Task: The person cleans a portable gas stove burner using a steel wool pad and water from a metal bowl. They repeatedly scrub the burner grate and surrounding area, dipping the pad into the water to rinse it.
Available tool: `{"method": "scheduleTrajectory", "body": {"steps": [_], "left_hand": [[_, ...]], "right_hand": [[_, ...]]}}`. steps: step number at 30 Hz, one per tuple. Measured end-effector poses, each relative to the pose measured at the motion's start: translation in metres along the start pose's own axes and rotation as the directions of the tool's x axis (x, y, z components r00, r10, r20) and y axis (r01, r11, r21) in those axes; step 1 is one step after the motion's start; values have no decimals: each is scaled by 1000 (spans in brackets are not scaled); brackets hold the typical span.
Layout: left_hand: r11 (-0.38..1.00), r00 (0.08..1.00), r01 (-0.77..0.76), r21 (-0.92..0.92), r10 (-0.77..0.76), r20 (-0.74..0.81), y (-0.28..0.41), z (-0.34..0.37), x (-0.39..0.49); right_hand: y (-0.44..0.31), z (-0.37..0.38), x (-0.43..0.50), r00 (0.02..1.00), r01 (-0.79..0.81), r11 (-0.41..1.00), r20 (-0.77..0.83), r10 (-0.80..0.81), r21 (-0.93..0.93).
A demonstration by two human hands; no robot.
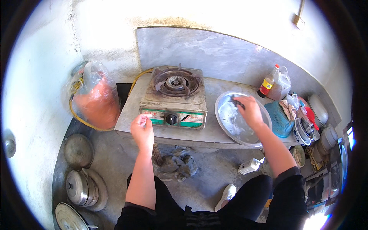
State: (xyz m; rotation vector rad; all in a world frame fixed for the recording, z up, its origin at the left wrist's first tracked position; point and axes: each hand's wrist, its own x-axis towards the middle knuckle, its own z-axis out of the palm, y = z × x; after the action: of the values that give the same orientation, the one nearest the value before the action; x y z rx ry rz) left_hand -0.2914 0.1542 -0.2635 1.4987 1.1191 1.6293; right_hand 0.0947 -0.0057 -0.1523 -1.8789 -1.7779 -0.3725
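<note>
My right hand [250, 110] grips a dark scrubber [238, 103], probably steel wool, over a wide metal basin [267, 115]. White suds [230, 116] float on the cloudy water inside it. My left hand [142, 130] hovers by the front left corner of a single-burner gas stove [174, 97]. Its fingers are loosely curled, with a gap to the thumb and nothing visible between them. A black knob [171, 118] sits on the stove's green and white front panel.
An orange gas cylinder [97, 103] under clear plastic stands left, its yellow hose [75, 115] running behind the stove. Right of the basin are a blue-green basket [277, 118], a sauce bottle [266, 84] and stacked bowls [302, 132]. A pump bottle [249, 166] and lidded pots [79, 187] occupy the floor.
</note>
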Motion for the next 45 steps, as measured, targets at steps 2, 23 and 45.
{"method": "scheduleTrajectory", "body": {"steps": [2, 23, 45], "left_hand": [[1000, 1000, -6, -15, 6, -21, 5, 3, 0], [822, 943, -322, 470, 325, 77, 28, 26, 32], [554, 705, -678, 483, 302, 642, -25, 40, 189]], "right_hand": [[-34, 24, 23, 993, 108, 992, -48, -105, 67], [-213, 171, 132, 945, 163, 874, 183, -272, 457], [-89, 25, -84, 994, 50, 766, -108, 26, 641]]}}
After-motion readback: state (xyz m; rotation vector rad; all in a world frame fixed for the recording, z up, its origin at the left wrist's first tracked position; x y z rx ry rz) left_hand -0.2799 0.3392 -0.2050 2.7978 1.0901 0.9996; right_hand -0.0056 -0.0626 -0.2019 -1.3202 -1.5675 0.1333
